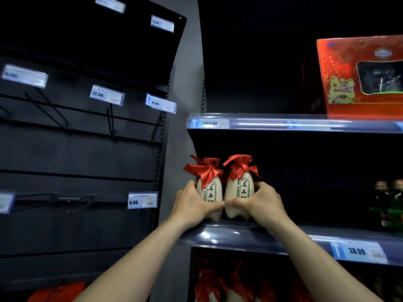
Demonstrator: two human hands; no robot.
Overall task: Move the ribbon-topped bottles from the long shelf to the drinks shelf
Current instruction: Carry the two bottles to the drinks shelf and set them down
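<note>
Both forearms are reaching up from the bottom edge toward a shelf. Left hand is wrapping the left bottle, fingers curled around its side and thumb lying across the front. Right hand is cupping the right bottle the same way, the two thumbs nearly touching. Both bottles are standing upright side by side at the shelf's left end, each wearing a red ribbon. Hands are hiding the lower labels, so the print is only partly readable. Dark green bottles are standing well apart to the right, dim and cut off by the frame. More ribbon tops are showing below, blurred in shadow. A red box is sitting on the shelf above, cropped at the right. Empty hooks and price tags are filling the dark panel on the left.
</note>
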